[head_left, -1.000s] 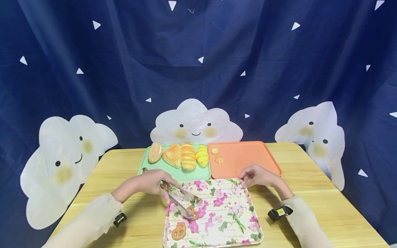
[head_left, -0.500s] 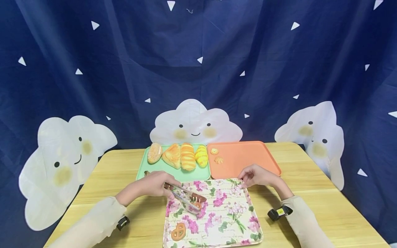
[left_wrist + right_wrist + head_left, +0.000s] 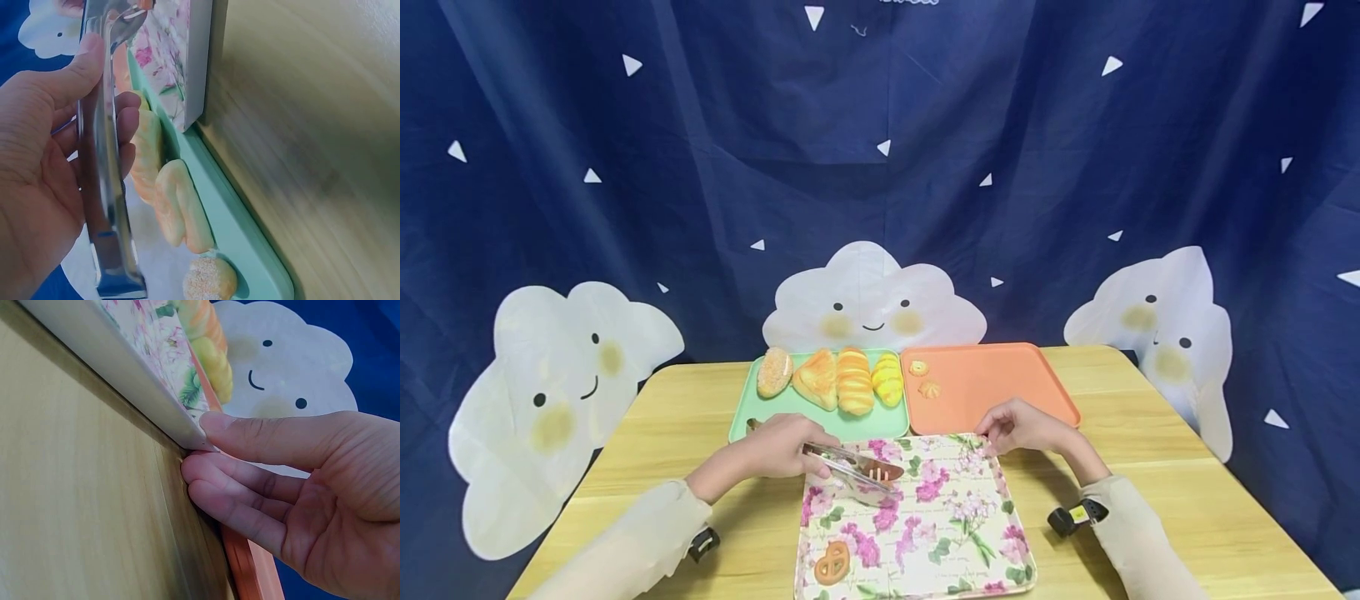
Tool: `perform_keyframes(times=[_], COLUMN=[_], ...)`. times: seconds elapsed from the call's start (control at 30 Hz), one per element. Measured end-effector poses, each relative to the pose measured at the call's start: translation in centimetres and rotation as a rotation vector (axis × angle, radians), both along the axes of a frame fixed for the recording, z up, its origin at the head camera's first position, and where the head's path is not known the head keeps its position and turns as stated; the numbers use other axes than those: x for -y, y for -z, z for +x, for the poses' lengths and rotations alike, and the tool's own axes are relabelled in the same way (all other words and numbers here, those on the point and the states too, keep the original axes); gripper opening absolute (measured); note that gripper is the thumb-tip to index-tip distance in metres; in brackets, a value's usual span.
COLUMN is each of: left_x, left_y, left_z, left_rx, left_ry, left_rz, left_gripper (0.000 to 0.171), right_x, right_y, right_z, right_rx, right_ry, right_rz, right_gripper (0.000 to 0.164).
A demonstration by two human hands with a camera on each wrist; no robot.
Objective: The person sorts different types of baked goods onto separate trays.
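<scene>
And here, lower centre of the frame, a pair of tongs (image 3: 95, 175) is gripped in the left hand (image 3: 786, 443), thumb pressed on one arm and the other fingers curled round from the opposite side. Its tips are held over the upper left part of the floral tray (image 3: 928, 537), where an orange-brown piece (image 3: 145, 4), mostly hidden, seems to be pinched between them; it is probably a pretzel. Whether it is lifted clear of the surface cannot be told. At the tray's upper right corner, the rim is pinched by the right hand (image 3: 1021, 425), thumb on top, fingers curled against the edge. A second pretzel (image 3: 832, 563) is seen lying loose at the tray's lower left.

So, by the look of it, a pick-up with the tongs is in hand; what is called for now is a steady squeeze and a level lift, with the tray kept braced.

Behind, four breads are lined up on the green tray (image 3: 850, 427), two small cookies on the orange tray (image 3: 992, 387).

As for lettering: faint script is printed across the floral tray, too fine to be read; a yellow label (image 3: 1078, 512) is carried on the right wrist strap, likewise illegible. No brand can be made out.
</scene>
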State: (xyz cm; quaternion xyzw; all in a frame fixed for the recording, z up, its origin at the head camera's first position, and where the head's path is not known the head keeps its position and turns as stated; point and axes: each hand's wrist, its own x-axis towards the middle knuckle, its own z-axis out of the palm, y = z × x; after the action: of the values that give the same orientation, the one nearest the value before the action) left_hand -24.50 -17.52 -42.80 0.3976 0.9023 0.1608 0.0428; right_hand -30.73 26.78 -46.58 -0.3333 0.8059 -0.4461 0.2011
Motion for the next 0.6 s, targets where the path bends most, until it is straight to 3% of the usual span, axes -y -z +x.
perform_keyframes(times=[0.3,0.43,0.6], left_x=[-0.6,-0.9,-1.5], left_y=[0.1,-0.2,-0.5], left_z=[-0.2,-0.4,-0.7], left_rx=[0.004,-0.04,-0.092], left_ry=[0.011,-0.001,-0.061], left_rz=[0.041,0.048,0.072], left_gripper=[0.023,0.028,0.035], right_x=[-0.1,-0.1,0.0], right_y=[0.1,0.1,0.0], right_z=[0.1,0.1,0.1], right_rx=[-0.001,-0.002,0.005], right_ry=[-0.013,-0.011,0.014], right_rz=[-0.027,-0.031,-0.012], right_gripper=[0.028,0.028,0.028])
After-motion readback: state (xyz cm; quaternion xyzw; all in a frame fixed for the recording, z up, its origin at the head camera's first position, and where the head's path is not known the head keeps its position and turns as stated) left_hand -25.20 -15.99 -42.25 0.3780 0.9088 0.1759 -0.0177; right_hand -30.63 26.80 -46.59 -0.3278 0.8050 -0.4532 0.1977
